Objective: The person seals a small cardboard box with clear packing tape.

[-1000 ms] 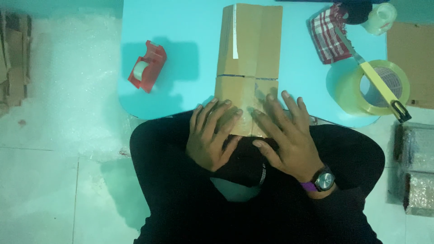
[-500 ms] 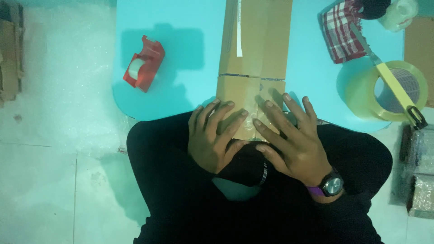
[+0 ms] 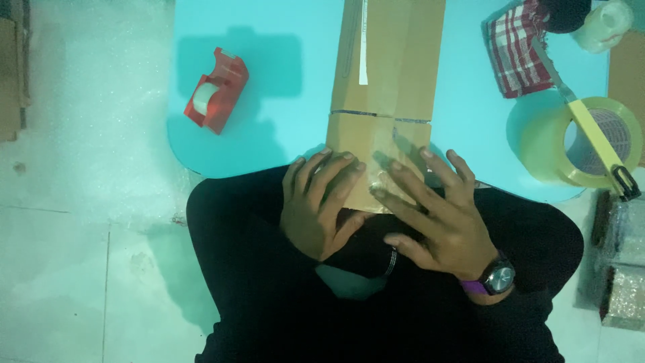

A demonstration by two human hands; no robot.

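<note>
A flattened brown cardboard box (image 3: 386, 60) lies lengthwise on the light blue table (image 3: 282, 81), its near end hanging over the table's edge toward my lap. A glossy clear tape strip covers that near end. My left hand (image 3: 319, 208) rests palm down on the box's near left corner, fingers spread. My right hand (image 3: 440, 218), with a watch on a purple strap at the wrist, lies flat on the near right part, fingers spread over the tape. Neither hand grips anything.
A red tape dispenser (image 3: 216, 91) sits on the table's left side. At the right are a big roll of clear tape (image 3: 547, 144), a yellow box cutter (image 3: 594, 138), a red plaid cloth (image 3: 517, 47) and a smaller roll (image 3: 605, 23). Bubble-wrapped packs (image 3: 621, 269) lie on the floor at the right.
Both hands stay pressed on the box's near end, with the fingers shifting only slightly. The view has drifted a little.
</note>
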